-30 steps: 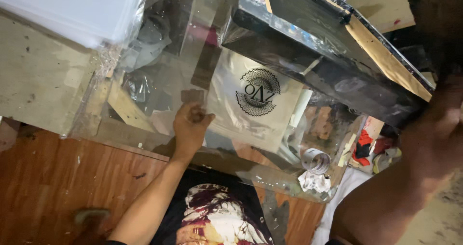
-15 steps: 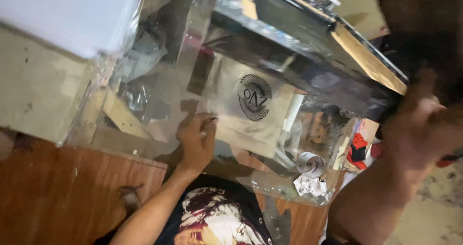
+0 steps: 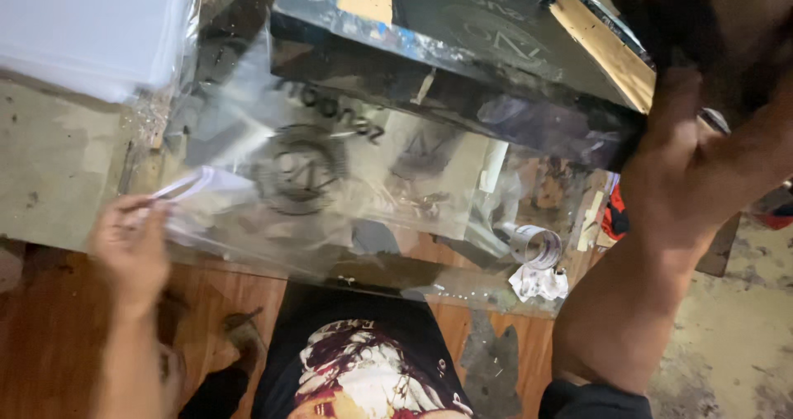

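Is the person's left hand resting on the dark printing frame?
No, the left hand pinches the edge of a clear plastic sheet; the right hand grips the frame.

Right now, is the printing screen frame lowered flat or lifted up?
Lifted up. The screen frame tilts above the clear printed sheet, its near edge raised, with the right hand at its corner. The left hand pinches the sheet's edge.

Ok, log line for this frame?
left hand: pinching clear printed film edge | right hand: gripping raised screen frame | film over glass table
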